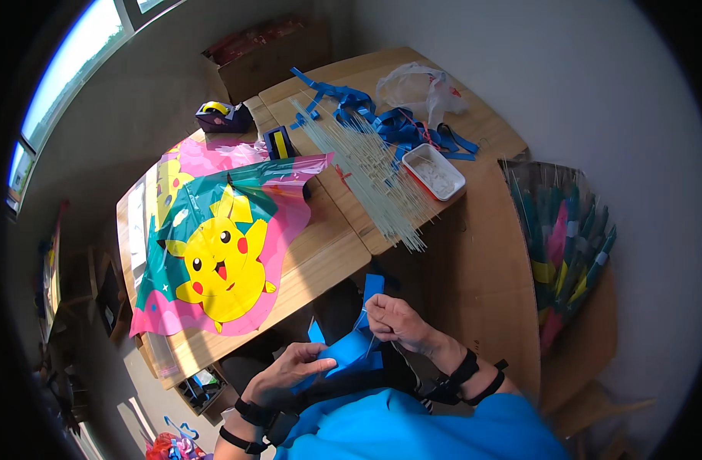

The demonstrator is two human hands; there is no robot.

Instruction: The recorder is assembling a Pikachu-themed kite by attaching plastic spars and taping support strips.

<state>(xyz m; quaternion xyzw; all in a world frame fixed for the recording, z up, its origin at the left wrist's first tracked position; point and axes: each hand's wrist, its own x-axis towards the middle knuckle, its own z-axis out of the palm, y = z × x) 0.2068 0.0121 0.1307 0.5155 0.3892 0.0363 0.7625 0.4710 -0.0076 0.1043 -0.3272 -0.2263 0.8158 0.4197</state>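
Left hand (305, 366) clamped on blue strip (349, 351), off the table's (320, 257) near edge | right hand (401, 322), apart, pinching a thin pale strand (372, 343) | strip loose-ended, seemingly midway | printed sheet (224, 253), rods (366, 169) lie unjoined to it.

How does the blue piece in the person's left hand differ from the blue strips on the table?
The blue piece is gripped by the left hand in front of the table, while the blue strips lie loose on top. The blue piece shows broad, flat faces; the blue strips form a loose tangle. Both are blue.
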